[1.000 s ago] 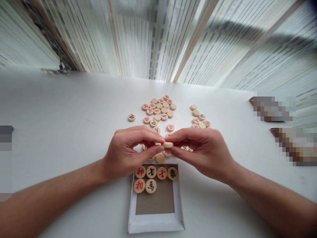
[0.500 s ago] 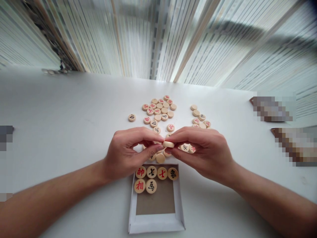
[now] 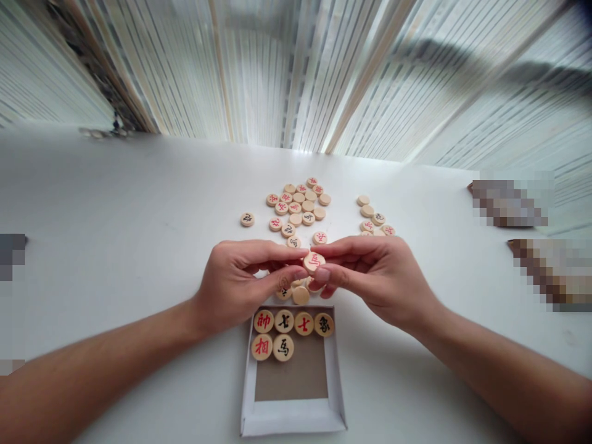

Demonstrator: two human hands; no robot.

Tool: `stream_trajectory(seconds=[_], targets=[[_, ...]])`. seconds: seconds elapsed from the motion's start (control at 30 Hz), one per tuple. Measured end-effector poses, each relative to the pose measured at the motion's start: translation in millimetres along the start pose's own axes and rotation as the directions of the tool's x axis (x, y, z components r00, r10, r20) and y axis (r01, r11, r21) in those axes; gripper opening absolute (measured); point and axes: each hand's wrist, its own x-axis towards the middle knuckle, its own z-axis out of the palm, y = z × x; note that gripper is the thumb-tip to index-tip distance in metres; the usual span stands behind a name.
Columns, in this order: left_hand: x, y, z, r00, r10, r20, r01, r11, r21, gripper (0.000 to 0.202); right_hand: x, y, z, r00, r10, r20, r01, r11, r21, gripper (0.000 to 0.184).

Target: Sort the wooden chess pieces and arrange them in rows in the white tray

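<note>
Both hands meet over a white table and pinch one round wooden game piece (image 3: 314,261) whose face carries a red character. My left hand (image 3: 240,280) grips its left edge with thumb and fingers closed. My right hand (image 3: 374,274) grips its right edge the same way. The piece is tilted so its marked face shows. Just below the hands lies a shallow white cardboard tray (image 3: 293,417) with a brown floor. Several pieces (image 3: 282,333) with red or black characters lie in two rows at its far end.
Loose wooden pieces are scattered on the table beyond the hands, in a middle cluster (image 3: 298,206) and a smaller group to the right (image 3: 374,221), with a single piece (image 3: 246,219) at the left. Blurred-out items sit at the table's right edge (image 3: 511,200). Slatted blinds fill the background.
The held piece has turned from edge-on and flat to tilted up, so its red character now faces me. Both hands have stayed in place.
</note>
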Motion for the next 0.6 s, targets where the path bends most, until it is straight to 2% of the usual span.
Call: stream_trajectory(seconds=[0.1, 0.27, 0.4, 0.6], targets=[[0.1, -1.3, 0.4, 1.0, 0.005, 0.013, -0.005, 1.0, -0.015, 0.014, 2.3, 0.3, -1.9, 0.992, 0.115, 0.044, -0.118, 0.991, 0.07, 0.03], [-1.0, -3.9, -0.1, 0.999, 0.033, 0.028, -0.033, 0.999, -0.006, 0.01, 2.6, 0.4, -2.0, 0.981, 0.175, 0.078, -0.183, 0.977, 0.107, 0.026], [-1.3, -3.6, 0.2, 0.999, 0.031, 0.022, -0.03, 0.999, -0.019, 0.012, 2.0, 1.6, -3.1, 0.986, 0.137, 0.093, -0.148, 0.982, 0.118, 0.022], [-1.9, -4.4, 0.1, 1.0, -0.013, -0.029, 0.012, 1.0, -0.028, 0.011, 2.5, 0.7, -0.7, 0.998, 0.041, 0.049, -0.045, 0.995, 0.094, 0.029]])
